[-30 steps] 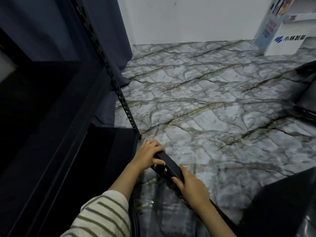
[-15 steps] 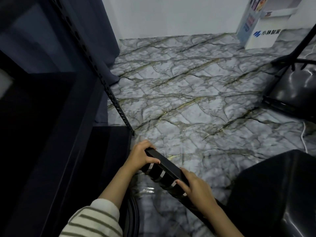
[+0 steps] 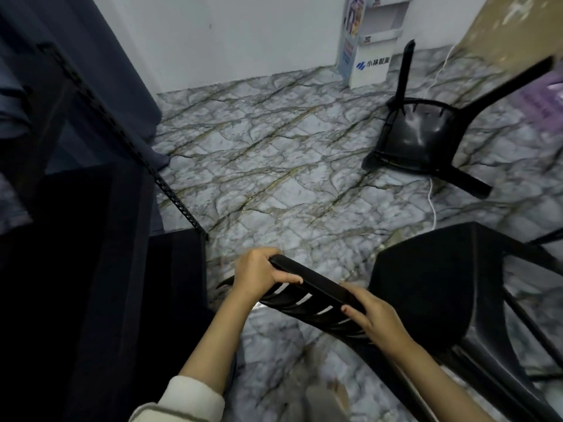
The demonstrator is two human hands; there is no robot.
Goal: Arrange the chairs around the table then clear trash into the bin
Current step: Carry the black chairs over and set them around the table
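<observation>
1. Well, both hands are on the top rail (image 3: 316, 284) of a black chair (image 3: 426, 287) near the floor's (image 3: 274, 184) front edge. Its seat sits off to the right of the hands.
2. The left hand (image 3: 259, 274) grips the rail's left end, fingers curled tight over it.
3. The right hand (image 3: 376, 315) grips the rail's right end, fingers wrapped round the far side and thumb pressed on the near face.
4. Backrest slats show below the rail between the two hands. I cannot tell whether all the legs touch the floor.
5. A second black chair (image 3: 417, 138) lies tipped over toward the floor's far right corner, legs sticking up and outward, well apart from the held one.
6. A white cable (image 3: 432, 202) trails across the floor beside the tipped chair.
7. A white display stand (image 3: 370, 56) stands at the far wall. A dark rack (image 3: 170, 190) and a blue curtain (image 3: 122, 56) line the left edge.
</observation>
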